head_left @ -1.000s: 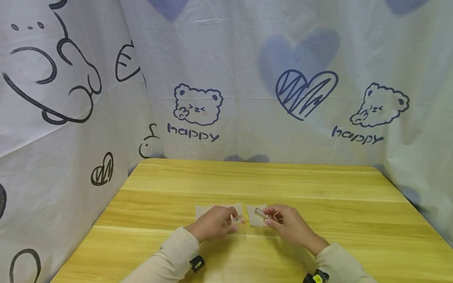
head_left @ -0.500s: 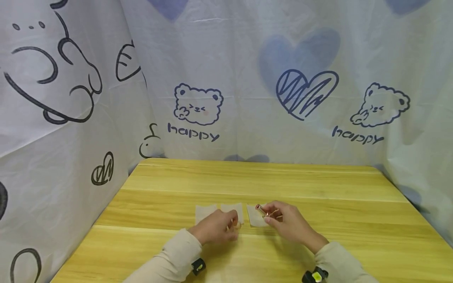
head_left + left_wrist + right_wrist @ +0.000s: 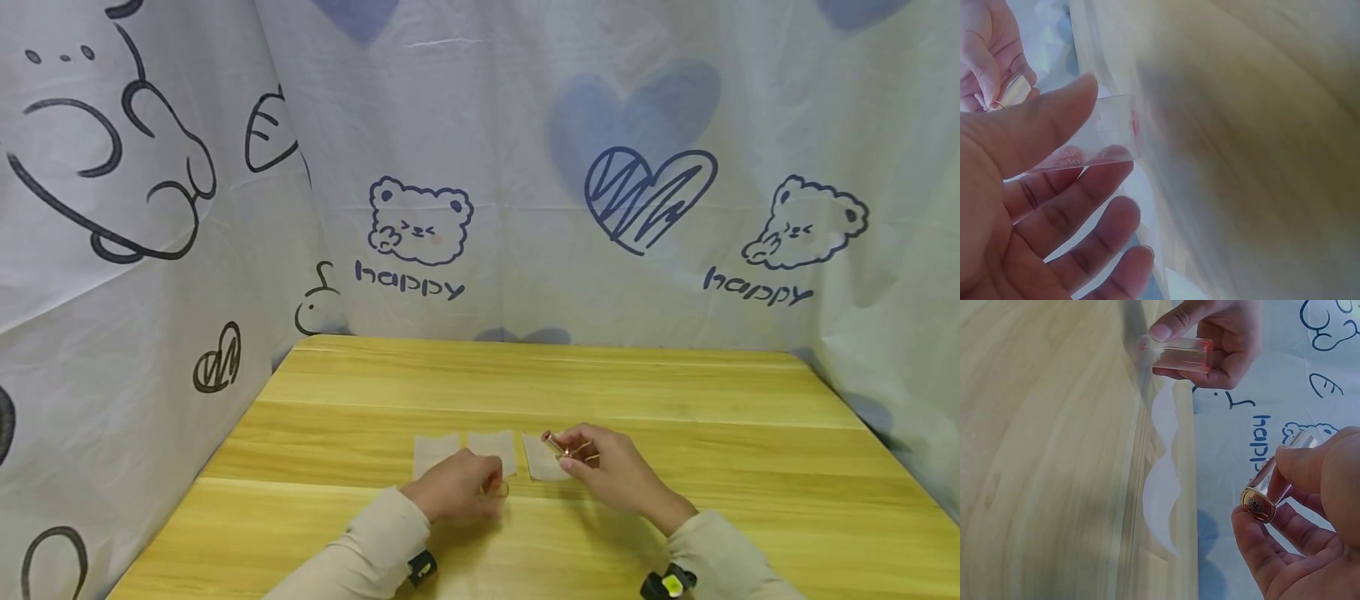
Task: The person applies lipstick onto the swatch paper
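Observation:
My right hand (image 3: 611, 467) pinches a shiny gold lipstick (image 3: 555, 446) between thumb and fingers, tilted, its reddish end pointing up and left. In the right wrist view the round-cornered gold base of the lipstick (image 3: 1259, 505) faces the camera. Left of it and slightly lower, my left hand (image 3: 457, 483) holds a clear lipstick cap (image 3: 1107, 134) between thumb and index finger, with the other fingers loosely bent. That cap (image 3: 1182, 355) is see-through with a pinkish end. Lipstick and cap are apart, both above the table.
Three pale paper squares lie in a row on the wooden table (image 3: 570, 383): a left one (image 3: 433, 450), a middle one (image 3: 492, 448) and a right one (image 3: 538, 460) partly under the lipstick. A white printed curtain (image 3: 525, 250) hangs behind the table.
My left hand has drawn slightly down with the cap, uncovering more of the paper squares. The lipstick in my right hand has tilted up a little; its end now looks reddish.

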### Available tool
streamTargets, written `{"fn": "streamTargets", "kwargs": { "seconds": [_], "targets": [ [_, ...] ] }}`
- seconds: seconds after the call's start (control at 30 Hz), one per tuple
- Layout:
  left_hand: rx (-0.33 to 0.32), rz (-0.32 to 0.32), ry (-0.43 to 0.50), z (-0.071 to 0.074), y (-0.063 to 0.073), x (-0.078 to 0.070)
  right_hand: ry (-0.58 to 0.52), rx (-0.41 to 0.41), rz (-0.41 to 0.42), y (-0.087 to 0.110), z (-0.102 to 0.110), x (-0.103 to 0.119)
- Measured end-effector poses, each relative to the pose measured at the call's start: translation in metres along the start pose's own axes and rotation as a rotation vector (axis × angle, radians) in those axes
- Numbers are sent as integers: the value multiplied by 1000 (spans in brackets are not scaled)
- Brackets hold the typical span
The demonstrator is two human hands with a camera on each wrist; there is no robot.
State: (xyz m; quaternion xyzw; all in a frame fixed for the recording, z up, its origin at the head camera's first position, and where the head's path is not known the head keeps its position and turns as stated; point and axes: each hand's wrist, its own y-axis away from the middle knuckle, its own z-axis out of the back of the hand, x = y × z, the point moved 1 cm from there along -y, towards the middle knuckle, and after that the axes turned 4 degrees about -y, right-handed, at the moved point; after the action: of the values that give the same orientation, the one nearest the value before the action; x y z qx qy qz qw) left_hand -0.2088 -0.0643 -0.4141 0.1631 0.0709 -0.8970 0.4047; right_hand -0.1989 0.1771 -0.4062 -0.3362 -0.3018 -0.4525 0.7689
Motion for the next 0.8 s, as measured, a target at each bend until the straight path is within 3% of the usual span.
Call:
{"fn": "streamTargets", "kwargs": {
  "seconds": [0.8],
  "targets": [
    [48,35,-35,-5,1,2,19,7,4,0,0,-1]
  ]
}}
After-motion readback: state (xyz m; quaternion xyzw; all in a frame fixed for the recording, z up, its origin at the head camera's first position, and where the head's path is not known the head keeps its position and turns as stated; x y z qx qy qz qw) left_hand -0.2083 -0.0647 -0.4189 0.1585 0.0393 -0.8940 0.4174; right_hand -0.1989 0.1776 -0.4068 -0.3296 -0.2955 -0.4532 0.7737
